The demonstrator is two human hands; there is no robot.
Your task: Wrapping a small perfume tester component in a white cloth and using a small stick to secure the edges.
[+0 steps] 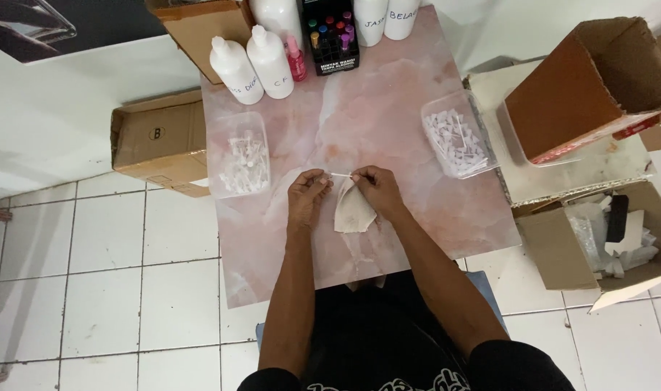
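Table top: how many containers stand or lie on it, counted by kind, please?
White bottles: 5
Pink spray bottle: 1
Clear trays: 2
Black box of small vials: 1
Total: 9

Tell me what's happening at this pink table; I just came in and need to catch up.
A person sits at a pink marbled table, holding a small thin white piece between both hands: left hand, right hand. A beige cloth hangs under the right hand. A clear tray of small white parts sits to the left, and another clear tray of white pieces to the right. White bottles and a black rack of coloured vials stand at the far edge.
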